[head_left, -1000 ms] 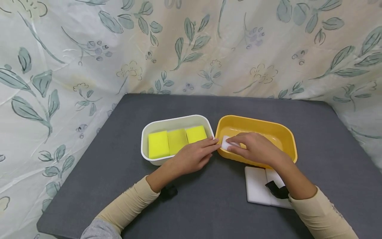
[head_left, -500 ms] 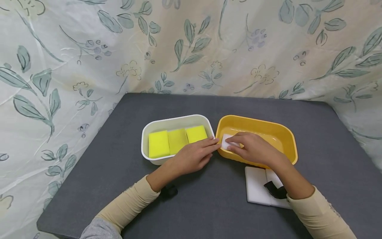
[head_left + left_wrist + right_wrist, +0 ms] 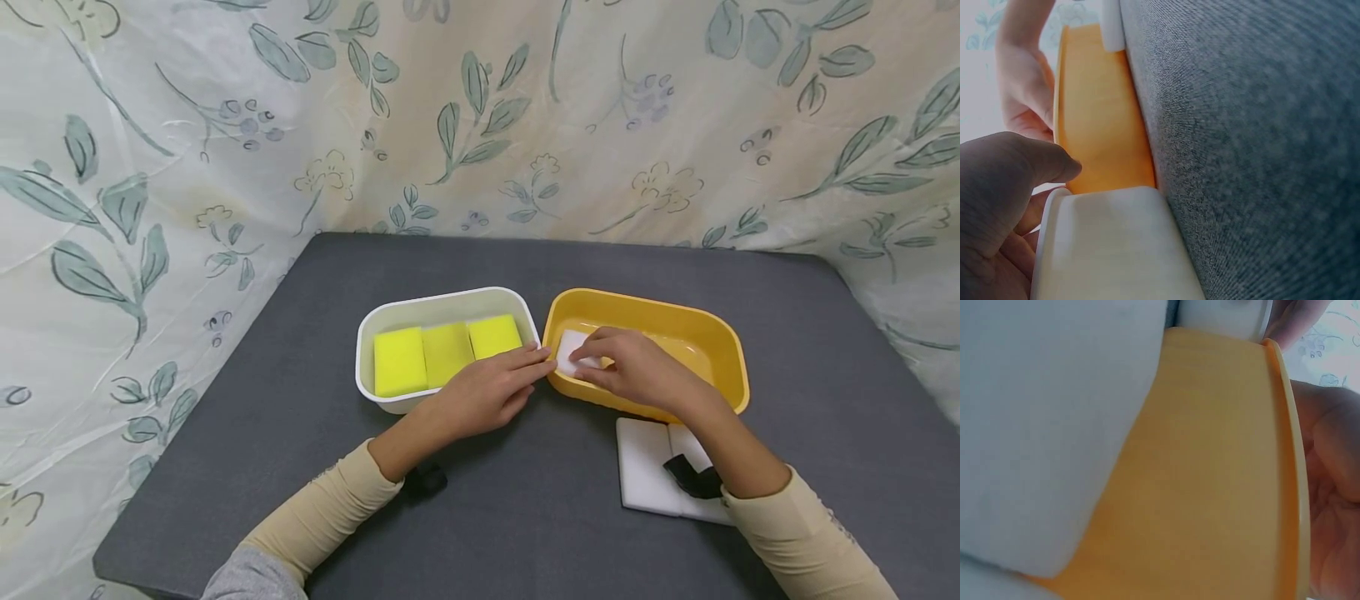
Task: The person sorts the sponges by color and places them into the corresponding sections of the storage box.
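Observation:
My left hand (image 3: 491,392) lies with fingers extended across the near right corner of the white tub (image 3: 363,358), fingertips at the yellow tub's rim. In the left wrist view its thumb (image 3: 1054,164) reaches over where the tubs meet. Inside the white tub sit three yellow sponges (image 3: 400,362) in a row. My right hand (image 3: 641,371) reaches into the yellow tub (image 3: 705,321), and its curved fingers and thumb pinch a white sponge (image 3: 572,342) at the left end. The hand hides part of that sponge.
Two white sponges (image 3: 647,467) lie side by side on the dark grey table (image 3: 525,517), below the right wrist. A black strap (image 3: 693,477) at that wrist overlaps them. Floral fabric (image 3: 480,125) hangs behind the table.
My right fingers have shifted slightly over the white sponge, and more of its top shows. The left hand stays in place on the tub rims.

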`<state>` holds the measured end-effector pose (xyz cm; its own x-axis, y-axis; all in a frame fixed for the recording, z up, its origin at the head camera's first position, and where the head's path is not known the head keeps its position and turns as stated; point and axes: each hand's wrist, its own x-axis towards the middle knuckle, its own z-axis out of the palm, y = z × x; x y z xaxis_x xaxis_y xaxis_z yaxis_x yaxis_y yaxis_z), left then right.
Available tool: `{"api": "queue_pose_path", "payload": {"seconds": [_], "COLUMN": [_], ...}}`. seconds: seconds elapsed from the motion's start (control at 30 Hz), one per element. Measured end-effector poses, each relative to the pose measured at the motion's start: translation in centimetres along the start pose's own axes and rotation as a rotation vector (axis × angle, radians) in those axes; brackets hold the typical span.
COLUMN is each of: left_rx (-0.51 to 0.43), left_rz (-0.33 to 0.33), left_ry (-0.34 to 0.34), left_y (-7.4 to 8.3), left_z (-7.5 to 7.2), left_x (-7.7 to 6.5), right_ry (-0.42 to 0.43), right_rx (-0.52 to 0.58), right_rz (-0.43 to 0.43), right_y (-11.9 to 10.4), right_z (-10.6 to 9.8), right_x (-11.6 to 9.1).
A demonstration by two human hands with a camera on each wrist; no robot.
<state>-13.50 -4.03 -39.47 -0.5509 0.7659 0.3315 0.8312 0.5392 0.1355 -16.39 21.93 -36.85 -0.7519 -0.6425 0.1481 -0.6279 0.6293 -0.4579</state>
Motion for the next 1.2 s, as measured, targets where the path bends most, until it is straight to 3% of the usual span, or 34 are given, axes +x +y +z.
{"api": "queue_pose_path", "payload": {"seconds": [0.33,0.6,0.87,1.2], "left_rx": [-0.006,-0.005,0.004,-0.003], "left_rz": [0.016,0.022,0.020,0.021], "left_ry": [0.013,0.018,0.026,0.034], "left_y": [-0.07,-0.10,-0.11,-0.14], "left_z": [0.06,0.15,0.22,0.31], "left_x": [-0.06,-0.05,-0.07,-0.07], "right_ry": [-0.094,-0.187,-0.268,-0.285], "right_rx": [0.028,0.011,0.014,0.039], "right_rz": [-0.064,-0.027,0.078,0.102], "right_y": [0.33,0.13,0.11,0.07], "right_z": [0.26,0.38,0.26,0.33], "right_x": [-0.13,-0.46,-0.74,-0.82]}}
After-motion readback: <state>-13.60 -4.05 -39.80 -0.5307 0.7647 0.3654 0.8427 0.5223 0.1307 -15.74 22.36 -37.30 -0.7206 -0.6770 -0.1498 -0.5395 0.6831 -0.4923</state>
